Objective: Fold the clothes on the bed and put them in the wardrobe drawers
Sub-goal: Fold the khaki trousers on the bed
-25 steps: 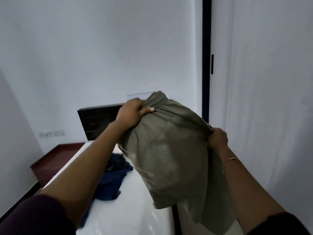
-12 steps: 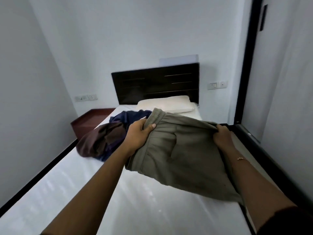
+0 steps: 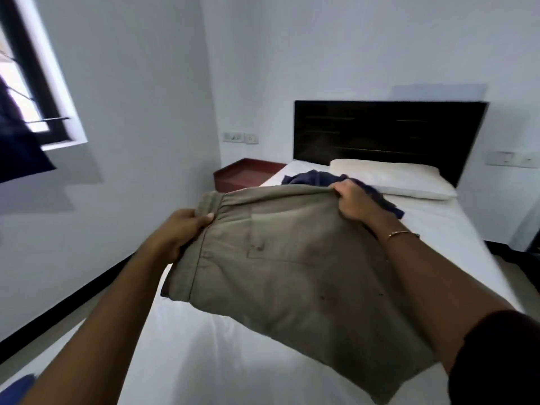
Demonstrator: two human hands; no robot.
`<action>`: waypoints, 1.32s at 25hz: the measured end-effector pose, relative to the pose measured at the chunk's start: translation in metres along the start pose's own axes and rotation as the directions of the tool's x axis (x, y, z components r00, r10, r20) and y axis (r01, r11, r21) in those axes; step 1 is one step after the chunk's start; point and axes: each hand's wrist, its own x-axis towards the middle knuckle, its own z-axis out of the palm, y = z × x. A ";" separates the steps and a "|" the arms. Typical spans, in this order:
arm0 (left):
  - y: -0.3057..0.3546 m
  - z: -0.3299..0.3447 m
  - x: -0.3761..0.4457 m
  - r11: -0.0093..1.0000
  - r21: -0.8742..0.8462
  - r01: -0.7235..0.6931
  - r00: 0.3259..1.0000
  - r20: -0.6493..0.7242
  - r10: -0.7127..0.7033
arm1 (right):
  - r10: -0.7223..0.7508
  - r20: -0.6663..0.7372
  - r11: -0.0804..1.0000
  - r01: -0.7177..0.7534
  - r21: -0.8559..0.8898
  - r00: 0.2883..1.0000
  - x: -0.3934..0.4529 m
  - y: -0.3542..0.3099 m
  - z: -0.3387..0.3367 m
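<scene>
Olive-green shorts (image 3: 292, 276) are stretched out flat just above the white bed (image 3: 204, 361). My left hand (image 3: 181, 232) grips the waistband at its left end. My right hand (image 3: 353, 200) grips the waistband at its right end, farther from me. The legs of the shorts hang toward me and drape down to the sheet. A dark blue garment (image 3: 318, 178) lies crumpled on the bed behind the shorts, partly hidden by them and by my right hand.
A white pillow (image 3: 391, 178) lies against the dark headboard (image 3: 385, 133). A reddish bedside table (image 3: 245, 173) stands left of the bed. A window (image 3: 29, 83) with a dark cloth is in the left wall. The wardrobe is out of view.
The view has swung left, away from the wardrobe door toward the window wall. The shorts have come down from chest height to lie spread above the sheet, both hands still on the waistband.
</scene>
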 end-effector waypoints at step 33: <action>-0.232 -0.019 0.035 0.018 0.994 -0.110 0.994 0.111 -0.026 | -0.320 0.427 0.947 0.288 0.139 0.846 -0.188 -0.131 0.259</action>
